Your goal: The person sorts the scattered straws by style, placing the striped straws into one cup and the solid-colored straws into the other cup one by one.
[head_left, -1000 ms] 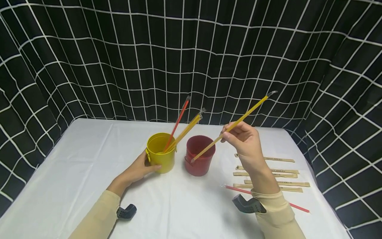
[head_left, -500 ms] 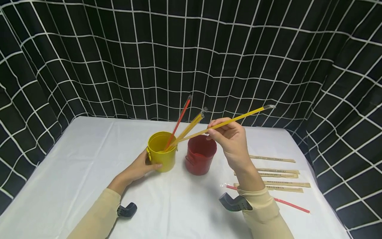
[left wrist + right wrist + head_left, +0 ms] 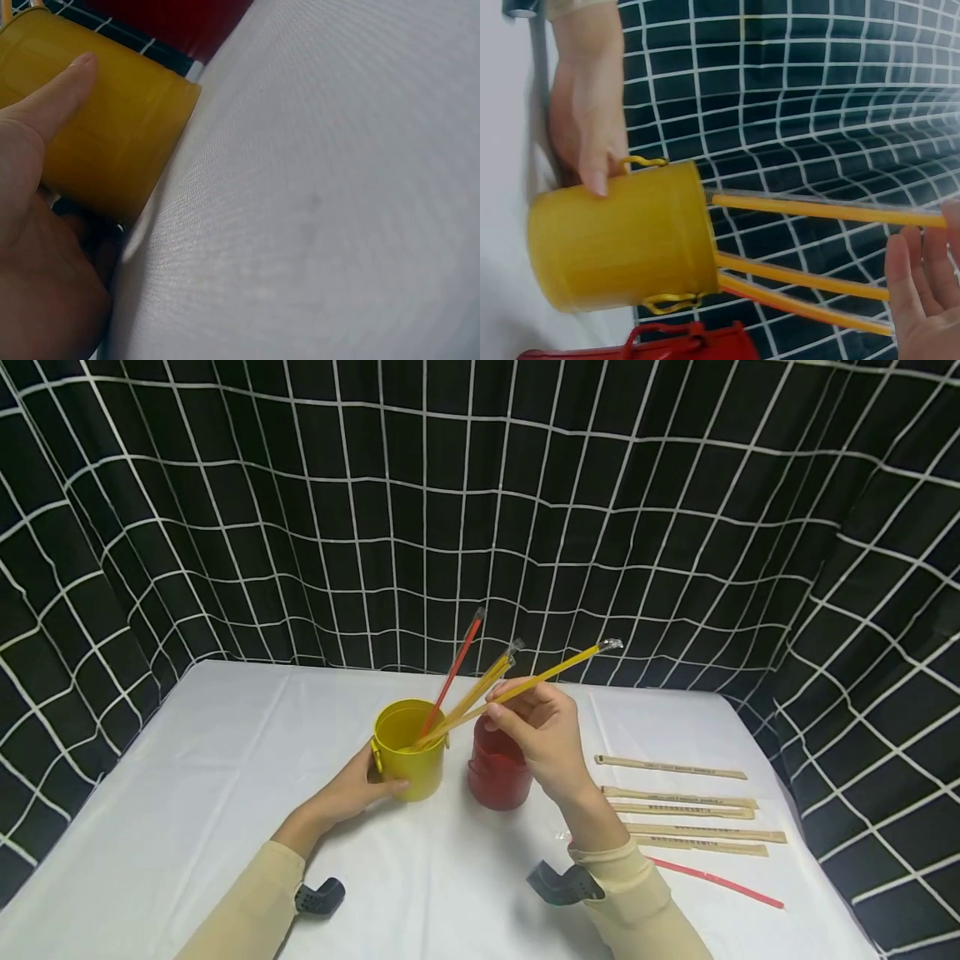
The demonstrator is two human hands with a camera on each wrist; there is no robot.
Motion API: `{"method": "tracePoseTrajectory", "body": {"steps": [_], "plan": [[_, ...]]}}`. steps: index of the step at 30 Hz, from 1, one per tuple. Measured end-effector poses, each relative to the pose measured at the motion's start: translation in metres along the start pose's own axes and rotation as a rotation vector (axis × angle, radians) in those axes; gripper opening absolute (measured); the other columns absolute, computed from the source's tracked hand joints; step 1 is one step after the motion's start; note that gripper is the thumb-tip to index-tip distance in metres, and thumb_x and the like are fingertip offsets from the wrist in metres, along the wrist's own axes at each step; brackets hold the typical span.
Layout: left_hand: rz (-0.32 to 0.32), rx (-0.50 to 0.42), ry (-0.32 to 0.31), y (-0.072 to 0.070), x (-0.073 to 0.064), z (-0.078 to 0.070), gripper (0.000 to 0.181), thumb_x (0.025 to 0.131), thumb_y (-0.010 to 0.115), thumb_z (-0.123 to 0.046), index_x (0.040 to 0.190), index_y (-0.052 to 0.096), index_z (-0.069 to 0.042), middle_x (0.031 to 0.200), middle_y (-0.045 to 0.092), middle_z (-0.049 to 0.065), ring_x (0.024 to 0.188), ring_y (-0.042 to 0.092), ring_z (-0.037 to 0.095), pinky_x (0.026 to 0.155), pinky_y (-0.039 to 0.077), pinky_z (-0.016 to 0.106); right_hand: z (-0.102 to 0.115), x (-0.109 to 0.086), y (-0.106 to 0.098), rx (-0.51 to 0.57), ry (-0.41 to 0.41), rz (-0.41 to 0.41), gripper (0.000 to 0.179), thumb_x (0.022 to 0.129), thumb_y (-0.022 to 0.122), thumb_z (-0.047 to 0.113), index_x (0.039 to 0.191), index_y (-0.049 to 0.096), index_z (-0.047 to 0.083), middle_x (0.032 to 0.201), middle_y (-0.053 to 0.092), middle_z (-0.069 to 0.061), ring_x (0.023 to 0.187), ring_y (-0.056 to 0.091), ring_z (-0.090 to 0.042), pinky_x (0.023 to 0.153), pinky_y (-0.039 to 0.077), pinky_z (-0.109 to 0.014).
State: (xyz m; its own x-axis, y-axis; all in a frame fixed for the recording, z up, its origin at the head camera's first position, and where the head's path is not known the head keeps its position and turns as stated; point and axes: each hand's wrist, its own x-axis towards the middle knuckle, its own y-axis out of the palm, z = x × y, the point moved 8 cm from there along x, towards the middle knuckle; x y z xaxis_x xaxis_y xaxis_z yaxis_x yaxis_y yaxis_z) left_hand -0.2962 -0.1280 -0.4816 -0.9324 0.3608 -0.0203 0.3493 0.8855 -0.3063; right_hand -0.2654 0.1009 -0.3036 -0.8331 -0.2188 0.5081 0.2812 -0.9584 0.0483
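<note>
Your right hand (image 3: 547,737) pinches a yellow straw (image 3: 562,667), its lower end at the mouth of the yellow bucket (image 3: 417,770). Your left hand (image 3: 348,789) grips that bucket between thumb and fingers.

White-gridded black cloth (image 3: 450,518) hangs behind a white-covered table (image 3: 457,868).

Premises consistent with a lab recording set-up: black curtain (image 3: 457,510) with white grid lines hangs behind and along both sides of a white-covered table (image 3: 187,810); dark wrist devices (image 3: 321,897) are worn.
</note>
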Motion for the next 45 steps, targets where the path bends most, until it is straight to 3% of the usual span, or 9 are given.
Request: {"method": "tracePoseTrajectory", "body": {"steps": [3,7,15,24,27,30,34,37,45], "plan": [[-0.008,0.013,-0.026,-0.002,-0.003,0.002,0.092,0.088,0.079,-0.031,0.159,0.024,-0.016,0.163,0.035,0.012,0.152,0.032,0.035,0.128,0.019,0.057,-0.007,-0.001,0.006,-0.022,0.017,0.015,0.018,0.09,0.067,-0.01,0.107,0.062,-0.012,0.096,0.072,0.006,0.086,0.069,-0.01,0.077,0.062,-0.024],[-0.007,0.019,-0.012,-0.003,-0.003,0.001,0.092,0.088,0.078,-0.03,0.16,0.023,-0.014,0.164,0.033,0.013,0.152,0.03,0.036,0.128,0.018,0.057,-0.013,0.001,0.012,-0.077,0.009,0.039,0.022,0.089,0.066,-0.01,0.108,0.059,-0.018,0.095,0.073,0.008,0.085,0.068,-0.007,0.078,0.061,-0.02],[0.0,0.001,0.011,-0.005,-0.001,-0.003,0.09,0.089,0.078,-0.026,0.159,0.023,-0.013,0.163,0.033,0.013,0.153,0.028,0.037,0.128,0.017,0.056,-0.019,0.001,0.02,-0.246,0.024,0.094,0.016,0.093,0.065,-0.003,0.108,0.066,-0.01,0.102,0.07,-0.028,0.09,0.069,-0.006,0.081,0.06,-0.02],[-0.001,0.003,0.026,-0.003,0.001,-0.005,0.09,0.09,0.076,-0.024,0.16,0.021,-0.015,0.167,0.028,0.01,0.157,0.02,0.034,0.129,0.011,0.057,-0.028,-0.002,0.021,-0.453,0.11,0.125,0.017,0.095,0.068,0.008,0.108,0.072,-0.001,0.102,0.075,-0.02,0.091,0.074,-0.03,0.081,0.061,-0.024],[-0.007,0.014,0.006,-0.003,0.002,-0.003,0.091,0.089,0.077,-0.028,0.16,0.022,-0.015,0.166,0.029,0.01,0.156,0.023,0.034,0.129,0.013,0.058,-0.029,-0.004,0.022,-0.496,0.114,0.135,0.017,0.095,0.069,0.009,0.109,0.073,0.0,0.1,0.076,-0.018,0.088,0.073,-0.029,0.08,0.061,-0.024],[-0.008,0.019,-0.009,-0.002,0.002,0.0,0.092,0.088,0.078,-0.031,0.16,0.023,-0.015,0.165,0.031,0.01,0.154,0.027,0.034,0.128,0.015,0.058,-0.029,-0.005,0.023,-0.576,0.115,0.147,0.019,0.095,0.069,0.012,0.11,0.074,0.002,0.1,0.076,-0.013,0.088,0.071,-0.024,0.082,0.061,-0.031],[-0.012,0.021,-0.013,-0.002,0.002,0.0,0.093,0.087,0.079,-0.034,0.159,0.023,-0.016,0.164,0.033,0.011,0.153,0.03,0.035,0.128,0.018,0.058,-0.03,-0.006,0.025,-0.693,0.12,0.181,0.024,0.096,0.068,0.02,0.114,0.074,0.005,0.11,0.076,-0.009,0.107,0.069,-0.024,0.099,0.057,-0.046],[-0.015,0.029,-0.017,-0.001,0.001,0.001,0.094,0.087,0.08,-0.034,0.16,0.023,-0.016,0.164,0.033,0.011,0.153,0.03,0.035,0.128,0.018,0.057,-0.031,-0.005,0.023,-0.73,0.125,0.194,0.027,0.096,0.068,0.022,0.116,0.074,0.004,0.118,0.074,-0.009,0.119,0.066,-0.025,0.108,0.051,-0.048],[-0.016,0.026,-0.025,-0.001,0.001,0.003,0.095,0.087,0.08,-0.033,0.16,0.021,-0.017,0.166,0.031,0.009,0.155,0.026,0.034,0.128,0.016,0.056,-0.033,-0.007,0.015,-0.745,0.197,0.206,0.029,0.096,0.07,0.024,0.119,0.072,0.009,0.12,0.073,-0.008,0.109,0.07,-0.025,0.099,0.057,-0.046]]}}
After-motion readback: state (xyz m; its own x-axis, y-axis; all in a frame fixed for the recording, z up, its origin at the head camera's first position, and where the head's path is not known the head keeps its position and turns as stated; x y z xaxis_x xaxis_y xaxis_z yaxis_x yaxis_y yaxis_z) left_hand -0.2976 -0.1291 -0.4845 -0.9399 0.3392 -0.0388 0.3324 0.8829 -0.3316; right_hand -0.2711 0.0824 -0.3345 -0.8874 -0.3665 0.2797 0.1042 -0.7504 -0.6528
